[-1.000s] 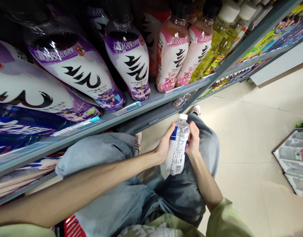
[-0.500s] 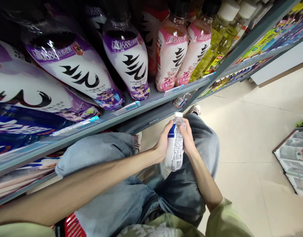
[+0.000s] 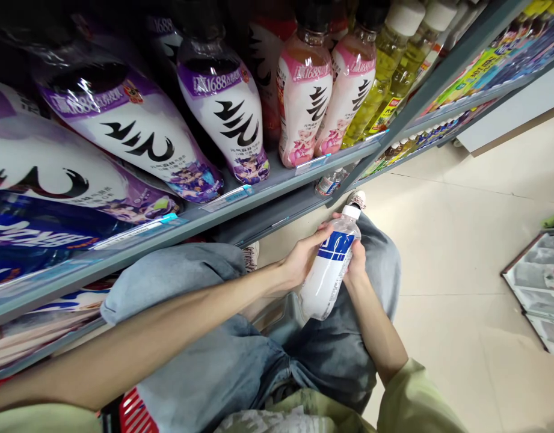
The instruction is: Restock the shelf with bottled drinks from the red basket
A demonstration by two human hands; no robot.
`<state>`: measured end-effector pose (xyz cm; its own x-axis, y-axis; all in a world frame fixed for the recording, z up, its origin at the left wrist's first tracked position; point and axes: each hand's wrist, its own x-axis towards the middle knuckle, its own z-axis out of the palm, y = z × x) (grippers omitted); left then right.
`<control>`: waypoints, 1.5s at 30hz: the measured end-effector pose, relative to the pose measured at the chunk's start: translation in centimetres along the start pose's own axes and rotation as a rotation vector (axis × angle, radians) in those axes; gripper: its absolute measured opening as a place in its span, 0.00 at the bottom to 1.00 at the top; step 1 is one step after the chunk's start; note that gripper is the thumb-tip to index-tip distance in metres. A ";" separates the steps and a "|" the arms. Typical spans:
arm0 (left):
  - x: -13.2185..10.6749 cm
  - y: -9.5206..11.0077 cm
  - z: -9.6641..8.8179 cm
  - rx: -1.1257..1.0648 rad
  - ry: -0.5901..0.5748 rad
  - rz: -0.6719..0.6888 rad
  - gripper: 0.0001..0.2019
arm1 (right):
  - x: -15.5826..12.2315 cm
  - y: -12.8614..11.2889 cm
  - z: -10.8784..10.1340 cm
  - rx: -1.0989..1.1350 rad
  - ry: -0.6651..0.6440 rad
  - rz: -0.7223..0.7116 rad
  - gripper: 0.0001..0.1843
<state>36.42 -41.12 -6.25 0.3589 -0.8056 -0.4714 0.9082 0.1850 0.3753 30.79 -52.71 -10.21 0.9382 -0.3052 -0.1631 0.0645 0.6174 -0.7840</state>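
A plastic drink bottle [image 3: 329, 270] with a white cap and a white label with a blue band is held between my two hands, above my knees. It leans, its cap end pointing away from me and a little to the right. My left hand [image 3: 306, 255] is closed on the bottle's left side near the shoulder, thumb along the label and some fingertips hidden behind. My right hand [image 3: 357, 263] grips the right side, its fingers mostly out of sight behind the bottle. The blue part of the label faces up at me.
A grey shelf [image 3: 277, 180] runs diagonally in front, holding purple-labelled bottles [image 3: 222, 114], pink-labelled bottles [image 3: 304, 102] and yellow drink bottles [image 3: 385, 78]. A small bottle [image 3: 329, 182] stands on the lower shelf. A red basket [image 3: 136, 412] is at lower left, a glass-topped case [image 3: 541, 288] at right.
The bottle has been turned in my hands: the fine-print side faced me before, and now the blue-banded side does. It has also tilted, its cap moving to the right.
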 end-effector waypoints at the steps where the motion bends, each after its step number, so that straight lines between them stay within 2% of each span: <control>1: -0.1 0.0 -0.2 0.032 -0.039 -0.041 0.21 | -0.2 -0.1 -0.1 0.020 -0.009 0.026 0.35; 3: -0.2 0.0 -0.4 0.088 -0.111 -0.093 0.25 | -0.5 -0.4 -0.2 0.036 -0.032 0.081 0.34; 5: -0.2 0.0 -0.5 0.110 -0.126 -0.085 0.27 | -0.6 -0.7 -0.4 0.013 -0.044 0.114 0.34; 8: 0.0 -0.2 -0.3 0.120 -0.017 -0.023 0.25 | -0.1 -0.8 -0.4 -0.085 -0.017 0.106 0.33; 10: 0.2 -0.3 -0.3 0.156 0.067 0.065 0.23 | 0.4 -0.5 -0.3 -0.164 0.017 0.047 0.33; 13: 0.5 -0.5 -0.7 0.258 0.116 0.186 0.24 | 1.1 0.2 -0.1 -0.259 0.090 -0.066 0.29; 18: 0.5 -0.7 -1.3 0.419 0.174 0.153 0.30 | 1.3 1.0 0.2 -0.195 0.244 -0.039 0.23; 22: 0.8 -1.0 -1.4 0.415 0.166 0.161 0.29 | 1.3 0.9 0.3 -0.127 0.306 -0.029 0.22; 25: 1.2 -1.3 -1.4 0.318 0.163 0.134 0.29 | 1.4 0.6 0.4 -0.067 0.289 -0.033 0.21; 28: 1.5 -1.7 -1.7 0.277 0.158 0.111 0.29 | 1.5 0.3 0.5 0.017 0.284 0.024 0.21; 31: 1.6 -1.9 -2.3 0.388 0.175 0.091 0.30 | 1.6 -0.1 0.6 0.068 0.259 0.091 0.21; 35: 1.3 -1.2 -2.8 0.615 0.185 0.086 0.32 | 1.7 -0.3 0.2 0.085 0.205 0.104 0.23; 40: 0.6 0.8 -2.2 0.917 0.102 0.148 0.29 | 1.6 -0.2 -0.2 0.033 0.120 0.017 0.21; 42: 0.4 1.3 -2.0 0.942 0.072 0.151 0.29 | 1.5 -0.2 -0.2 -0.055 0.076 -0.041 0.20; 45: 0.3 1.7 -2.0 0.977 0.109 0.144 0.34 | 1.3 -0.5 0.0 -0.236 0.030 -0.134 0.20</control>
<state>38.51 -39.93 -7.35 0.5146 -0.7464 -0.4220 0.2958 -0.3074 0.9045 31.98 -53.39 -10.06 0.9160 -0.3962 -0.0633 0.1032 0.3851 -0.9171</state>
